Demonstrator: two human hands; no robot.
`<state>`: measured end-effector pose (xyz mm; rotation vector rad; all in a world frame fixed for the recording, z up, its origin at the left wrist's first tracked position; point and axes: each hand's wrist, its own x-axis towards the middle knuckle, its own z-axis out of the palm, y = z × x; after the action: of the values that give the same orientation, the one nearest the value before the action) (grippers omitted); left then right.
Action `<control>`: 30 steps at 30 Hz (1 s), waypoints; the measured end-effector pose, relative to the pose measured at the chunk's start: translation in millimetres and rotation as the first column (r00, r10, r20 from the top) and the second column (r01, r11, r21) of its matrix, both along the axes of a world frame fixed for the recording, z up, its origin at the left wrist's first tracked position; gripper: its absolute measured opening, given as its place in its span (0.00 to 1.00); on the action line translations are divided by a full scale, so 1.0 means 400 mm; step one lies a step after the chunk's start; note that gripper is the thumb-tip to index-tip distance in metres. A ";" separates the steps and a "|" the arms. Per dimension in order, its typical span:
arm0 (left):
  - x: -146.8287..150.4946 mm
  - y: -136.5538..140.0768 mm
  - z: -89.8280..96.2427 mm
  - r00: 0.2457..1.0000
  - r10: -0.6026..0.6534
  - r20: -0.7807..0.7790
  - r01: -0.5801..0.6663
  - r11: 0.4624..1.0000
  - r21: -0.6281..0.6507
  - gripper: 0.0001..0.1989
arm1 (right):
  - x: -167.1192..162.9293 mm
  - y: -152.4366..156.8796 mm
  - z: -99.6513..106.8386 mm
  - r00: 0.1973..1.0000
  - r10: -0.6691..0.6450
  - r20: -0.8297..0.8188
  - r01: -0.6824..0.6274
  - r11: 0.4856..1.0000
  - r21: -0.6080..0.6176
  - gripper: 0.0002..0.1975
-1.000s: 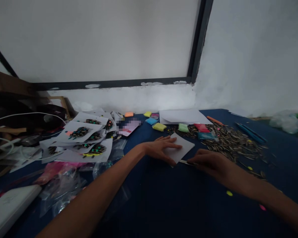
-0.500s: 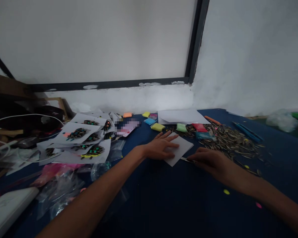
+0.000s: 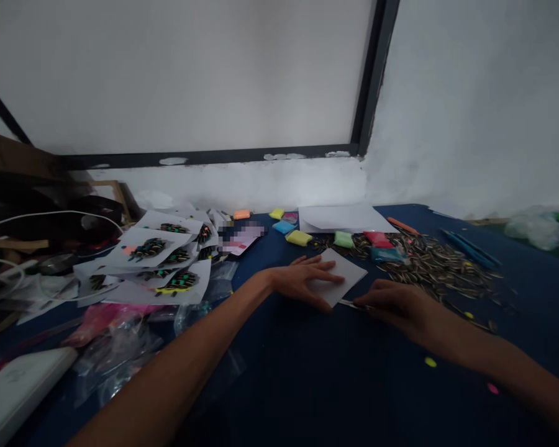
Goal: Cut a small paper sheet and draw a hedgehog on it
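My left hand (image 3: 307, 280) lies with fingers spread on a small sheet of white paper (image 3: 350, 273), pressing it on the dark blue table top. Close to the paper's right corner, my right hand (image 3: 395, 304) is closed around a slim metal tool (image 3: 347, 303). Only its pale tip shows, touching or nearly touching the paper's lower edge; the rest is hidden by my fingers, so its kind is unclear. Beyond my right hand spreads a heap of striped sunflower seeds (image 3: 440, 267).
Small coloured packets, such as a yellow packet (image 3: 299, 238) and a red packet (image 3: 377, 239), lie beyond my hands. White sheets bearing seed designs (image 3: 144, 248) are piled left, above clear plastic bags (image 3: 121, 354). A blue tool (image 3: 470, 248) lies at the right.
My left hand has shifted slightly, its thumb now lower along the paper's near edge. The tool in my right hand stays beside the paper. The view has moved a little.
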<state>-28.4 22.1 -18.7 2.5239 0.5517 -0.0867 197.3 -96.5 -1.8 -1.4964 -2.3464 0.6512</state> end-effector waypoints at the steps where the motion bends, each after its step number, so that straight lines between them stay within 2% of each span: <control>1: 0.000 0.001 -0.002 1.000 0.007 0.006 -0.007 1.000 0.004 0.40 | -0.001 -0.001 0.001 1.000 0.003 0.004 -0.003 1.000 0.001 0.18; 7: 0.002 0.003 -0.006 1.000 0.002 0.004 -0.002 1.000 0.010 0.40 | -0.003 -0.008 0.010 1.000 0.017 -0.009 -0.017 1.000 -0.012 0.18; 30: 0.002 0.003 -0.007 1.000 0.004 0.009 -0.004 1.000 0.015 0.40 | 0.003 -0.002 -0.004 0.999 0.024 -0.041 -0.025 0.999 -0.035 0.18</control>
<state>-27.7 23.2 -21.7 2.5363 0.5563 -0.0699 198.5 -97.5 -3.5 -1.4568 -2.3379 0.7269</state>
